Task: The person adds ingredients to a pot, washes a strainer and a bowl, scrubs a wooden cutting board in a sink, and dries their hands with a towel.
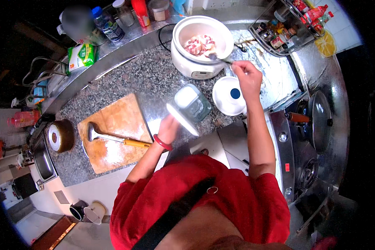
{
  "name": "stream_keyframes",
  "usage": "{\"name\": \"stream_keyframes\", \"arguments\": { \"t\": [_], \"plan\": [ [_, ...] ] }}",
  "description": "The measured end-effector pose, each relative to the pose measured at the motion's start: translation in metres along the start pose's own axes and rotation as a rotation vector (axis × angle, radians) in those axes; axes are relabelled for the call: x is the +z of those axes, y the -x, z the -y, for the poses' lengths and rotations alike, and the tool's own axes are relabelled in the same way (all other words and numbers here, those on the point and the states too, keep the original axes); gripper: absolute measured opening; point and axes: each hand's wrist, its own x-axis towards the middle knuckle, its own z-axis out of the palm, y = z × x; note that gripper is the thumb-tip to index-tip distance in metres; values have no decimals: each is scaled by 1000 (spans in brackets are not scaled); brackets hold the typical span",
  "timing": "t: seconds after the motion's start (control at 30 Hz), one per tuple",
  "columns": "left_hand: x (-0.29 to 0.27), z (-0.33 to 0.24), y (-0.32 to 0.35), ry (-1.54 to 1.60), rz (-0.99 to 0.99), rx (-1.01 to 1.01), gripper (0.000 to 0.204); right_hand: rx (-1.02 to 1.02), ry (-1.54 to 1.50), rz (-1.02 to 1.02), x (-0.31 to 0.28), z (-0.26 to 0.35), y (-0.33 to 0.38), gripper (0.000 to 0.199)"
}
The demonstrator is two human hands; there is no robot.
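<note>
My right hand [249, 79] pinches the thin handle of a small spoon [223, 59]. The spoon's bowl is over the white electric stew pot [188, 66], beside chunks of raw meat [199, 44] inside it. In my left hand [167, 130] is a flat white lid [183, 120], tilted on its edge and a bit blurred. Right behind it stands a clear square container [202, 109] with white contents. The pot's domed white lid [225, 102], with a dark round knob, lies on the counter below my right wrist.
A wooden cutting board [106, 156] at left bears a spatula [112, 138] with a yellow handle. A round metal tin [65, 141] stands near the sink [44, 160]. Bottles line the back ledge; a spice rack [275, 33] is at back right. A covered pan [320, 121] sits on the right-hand stove.
</note>
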Motion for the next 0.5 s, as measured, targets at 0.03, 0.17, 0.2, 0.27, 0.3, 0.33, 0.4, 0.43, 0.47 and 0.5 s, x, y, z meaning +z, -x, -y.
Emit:
{"name": "stream_keyframes", "arguments": {
  "t": [0.03, 0.17, 0.2, 0.27, 0.3, 0.33, 0.4, 0.43, 0.47, 0.5],
  "plan": [
    [2, -6, -1, 16, 5, 21, 18, 21, -39, 97, -6, -3, 11, 7],
    [10, -12, -9, 4, 112, -25, 18, -46, -63, 367, -15, -5, 51, 7],
    [13, -18, -12, -7, 140, -25, 18, -114, 42, 438, -13, -8, 55, 8],
    [22, -19, -14, 95, 192, 25, 21, -220, 82, 480, -11, -21, 65, 16],
    [26, -24, -15, 90, 190, 39, 21, -269, 116, 435, -12, -24, 67, 20],
    [31, -30, -16, 83, 190, 52, 22, -316, 150, 388, -15, -25, 70, 25],
    [42, -33, -22, 177, 268, -38, 20, -158, 140, 260, -34, -23, 77, 29],
    [47, -30, -27, 184, 300, -68, 20, -38, 91, 182, -45, -25, 81, 28],
    [53, -30, -33, 189, 331, -99, 20, 80, 38, 102, -58, -28, 88, 28],
    [63, -42, -39, 224, 337, -137, 19, 165, 39, 52, -71, -33, 97, 26]
  ]
}}
